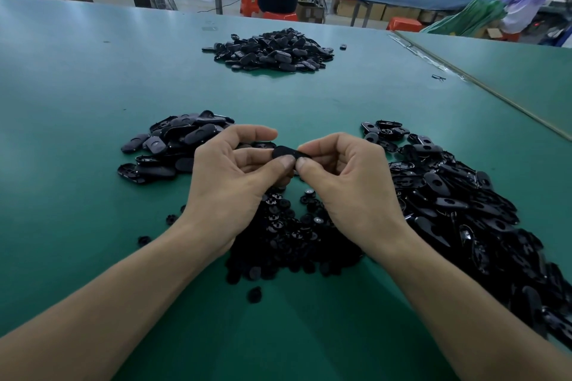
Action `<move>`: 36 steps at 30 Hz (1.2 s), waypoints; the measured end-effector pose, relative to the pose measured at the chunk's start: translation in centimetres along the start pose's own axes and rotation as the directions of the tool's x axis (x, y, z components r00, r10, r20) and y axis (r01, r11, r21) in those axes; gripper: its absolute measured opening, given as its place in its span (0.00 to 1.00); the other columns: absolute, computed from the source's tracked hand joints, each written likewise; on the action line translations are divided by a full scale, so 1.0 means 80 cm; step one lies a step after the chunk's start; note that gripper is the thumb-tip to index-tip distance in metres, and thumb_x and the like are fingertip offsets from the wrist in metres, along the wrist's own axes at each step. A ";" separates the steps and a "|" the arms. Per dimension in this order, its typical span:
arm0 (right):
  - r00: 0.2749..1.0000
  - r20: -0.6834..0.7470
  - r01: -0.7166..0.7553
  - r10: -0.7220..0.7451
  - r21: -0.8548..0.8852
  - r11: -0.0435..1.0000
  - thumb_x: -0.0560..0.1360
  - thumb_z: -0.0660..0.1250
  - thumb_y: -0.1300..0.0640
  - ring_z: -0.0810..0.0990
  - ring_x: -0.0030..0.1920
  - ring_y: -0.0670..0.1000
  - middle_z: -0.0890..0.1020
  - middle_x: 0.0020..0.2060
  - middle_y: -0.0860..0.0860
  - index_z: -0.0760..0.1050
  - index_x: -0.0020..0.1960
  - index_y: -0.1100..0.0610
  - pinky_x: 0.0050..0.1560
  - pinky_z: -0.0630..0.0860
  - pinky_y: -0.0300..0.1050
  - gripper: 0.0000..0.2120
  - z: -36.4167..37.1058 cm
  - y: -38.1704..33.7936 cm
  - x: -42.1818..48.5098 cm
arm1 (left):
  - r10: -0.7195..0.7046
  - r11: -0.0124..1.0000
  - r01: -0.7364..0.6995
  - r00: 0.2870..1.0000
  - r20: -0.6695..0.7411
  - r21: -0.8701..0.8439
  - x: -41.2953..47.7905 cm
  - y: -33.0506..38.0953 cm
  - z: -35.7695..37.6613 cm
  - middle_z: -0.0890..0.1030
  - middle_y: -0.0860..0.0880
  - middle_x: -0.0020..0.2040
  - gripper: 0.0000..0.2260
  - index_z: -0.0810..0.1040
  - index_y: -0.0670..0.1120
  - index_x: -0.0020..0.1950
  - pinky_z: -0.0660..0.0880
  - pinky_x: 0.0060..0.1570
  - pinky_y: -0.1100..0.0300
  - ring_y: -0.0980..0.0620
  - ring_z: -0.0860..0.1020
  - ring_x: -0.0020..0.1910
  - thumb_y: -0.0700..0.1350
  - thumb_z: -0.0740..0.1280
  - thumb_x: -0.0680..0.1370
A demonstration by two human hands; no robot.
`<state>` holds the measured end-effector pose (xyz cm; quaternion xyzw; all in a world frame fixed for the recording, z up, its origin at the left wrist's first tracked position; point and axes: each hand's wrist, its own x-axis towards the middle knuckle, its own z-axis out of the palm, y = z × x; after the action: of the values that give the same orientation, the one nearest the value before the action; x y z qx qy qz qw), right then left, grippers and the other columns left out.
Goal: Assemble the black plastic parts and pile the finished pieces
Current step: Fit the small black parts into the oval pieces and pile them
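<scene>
Across the green table [93, 71], heaps of black parts are strewn. One oval black piece [286, 152] is pinched at both ends by the left hand [229, 173] and the right hand [349, 182], fingers curled, above a heap of small round parts [288, 235]; another pile [272, 49] is seen farther off.

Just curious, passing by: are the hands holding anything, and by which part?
Yes, one small black plastic piece, pinched between both hands: the left hand grips its left end, the right hand its right end.
</scene>
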<state>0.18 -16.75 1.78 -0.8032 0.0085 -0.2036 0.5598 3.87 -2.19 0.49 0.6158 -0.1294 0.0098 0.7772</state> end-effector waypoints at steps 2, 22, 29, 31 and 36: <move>1.000 0.001 0.006 -0.006 -0.007 1.000 0.73 0.73 0.61 0.84 0.38 0.48 0.86 0.36 0.47 0.81 0.43 0.51 0.42 0.82 0.45 0.06 0.000 0.002 0.000 | -0.001 1.000 0.001 1.000 -0.007 0.012 0.000 0.000 0.000 0.85 0.43 0.37 0.14 0.80 0.44 0.52 0.84 0.44 0.54 0.47 0.85 0.34 0.32 0.76 0.71; 0.995 -0.096 0.023 -0.032 -0.093 0.995 0.79 0.68 0.54 0.80 0.33 0.45 0.84 0.34 0.46 0.80 0.46 0.47 0.35 0.77 0.38 0.04 0.003 0.008 -0.002 | 0.052 0.998 -0.053 0.998 -0.016 -0.033 -0.001 -0.002 0.002 0.84 0.46 0.36 0.10 0.79 0.43 0.54 0.80 0.37 0.61 0.51 0.84 0.34 0.35 0.73 0.75; 0.998 -0.004 0.060 -0.065 -0.330 0.942 0.78 0.68 0.54 0.75 0.27 0.42 0.78 0.27 0.37 0.79 0.41 0.50 0.30 0.69 0.33 0.07 0.006 0.016 -0.005 | 0.076 0.994 -0.087 0.983 -0.166 -0.063 0.007 -0.004 -0.001 0.81 0.51 0.42 0.11 0.80 0.47 0.50 0.81 0.44 0.61 0.57 0.82 0.40 0.32 0.66 0.80; 0.998 0.014 0.063 -0.062 -0.349 0.935 0.78 0.68 0.55 0.75 0.27 0.43 0.77 0.26 0.36 0.78 0.40 0.50 0.30 0.70 0.33 0.08 0.005 0.017 -0.004 | 0.036 0.993 -0.057 0.978 -0.206 -0.099 0.011 -0.006 -0.003 0.81 0.50 0.48 0.10 0.80 0.46 0.53 0.80 0.50 0.62 0.59 0.82 0.45 0.32 0.66 0.80; 0.996 0.052 0.082 -0.068 -0.368 0.926 0.78 0.68 0.56 0.74 0.28 0.41 0.75 0.24 0.34 0.80 0.40 0.51 0.32 0.67 0.29 0.08 0.005 0.016 -0.004 | -0.039 0.998 0.026 0.967 -0.252 -0.054 0.015 -0.010 -0.008 0.73 0.60 0.62 0.33 0.62 0.46 0.79 0.76 0.56 0.69 0.72 0.77 0.55 0.33 0.70 0.77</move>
<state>0.27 -16.77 0.38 -0.8977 0.0053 -0.2041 0.3905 5.28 -1.97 -0.15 0.5916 -0.0195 0.0723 0.8028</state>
